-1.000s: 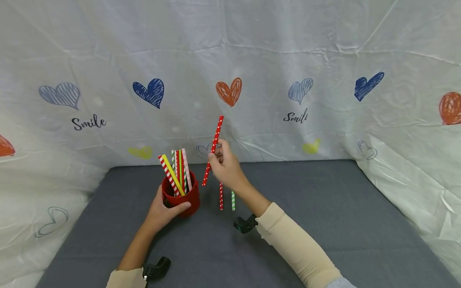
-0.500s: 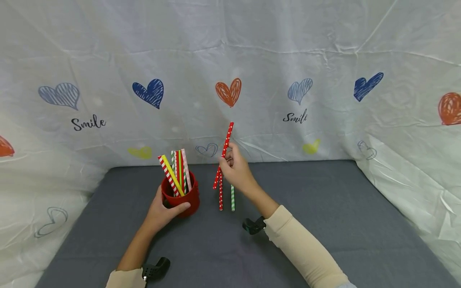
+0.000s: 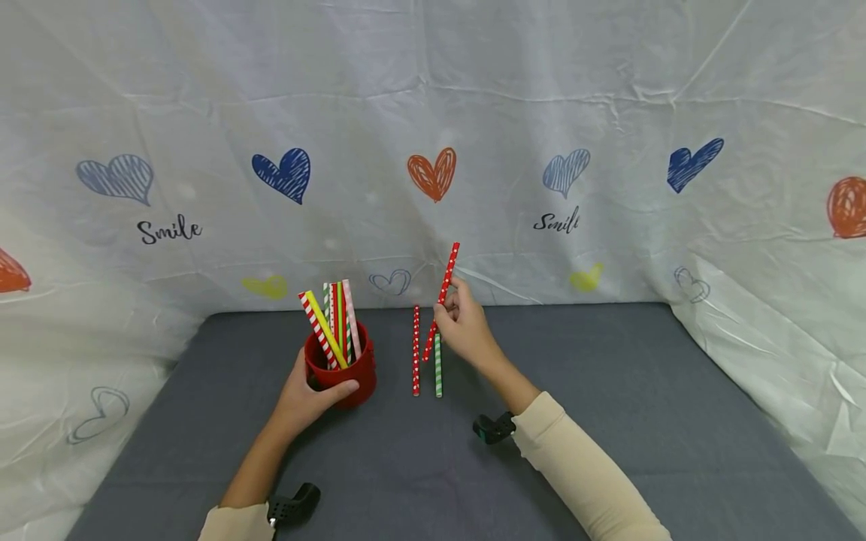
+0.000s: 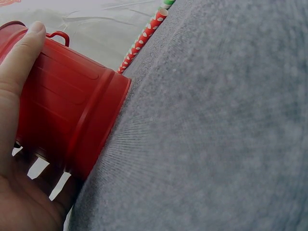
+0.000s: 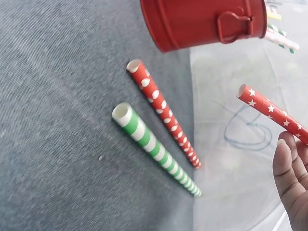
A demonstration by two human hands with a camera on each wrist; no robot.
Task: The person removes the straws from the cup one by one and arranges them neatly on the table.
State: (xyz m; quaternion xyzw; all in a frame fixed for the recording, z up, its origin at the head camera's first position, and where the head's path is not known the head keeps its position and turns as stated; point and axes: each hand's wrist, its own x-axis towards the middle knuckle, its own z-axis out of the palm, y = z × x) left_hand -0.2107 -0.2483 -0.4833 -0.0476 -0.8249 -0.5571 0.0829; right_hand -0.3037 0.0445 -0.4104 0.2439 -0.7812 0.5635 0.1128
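Note:
My left hand (image 3: 304,398) grips a red metal bucket (image 4: 62,96) standing on the table, its thumb along the near side and fingers round the left. Several paper straws (image 3: 331,323), striped, yellow and pink, lean in the bucket. My right hand (image 3: 465,323) pinches a red straw with white stars (image 5: 269,109) near its middle, tilted and raised over the table. On the cloth to the right of the bucket lie a red straw with white dots (image 5: 163,113) and a green-and-white striped straw (image 5: 154,148), side by side and apart. The held straw's lower end overlaps the gap between them in the head view.
A dark grey cloth (image 3: 609,421) covers the table. Behind it hangs a white sheet (image 3: 501,90) printed with hearts and "Smile", which also drapes down both sides. A dark wrist camera (image 3: 494,428) hangs below the right wrist.
My right hand has carried the starred straw to the right and a little lower, from beside the bucket to over the green-striped straw. The left hand and bucket stay put.

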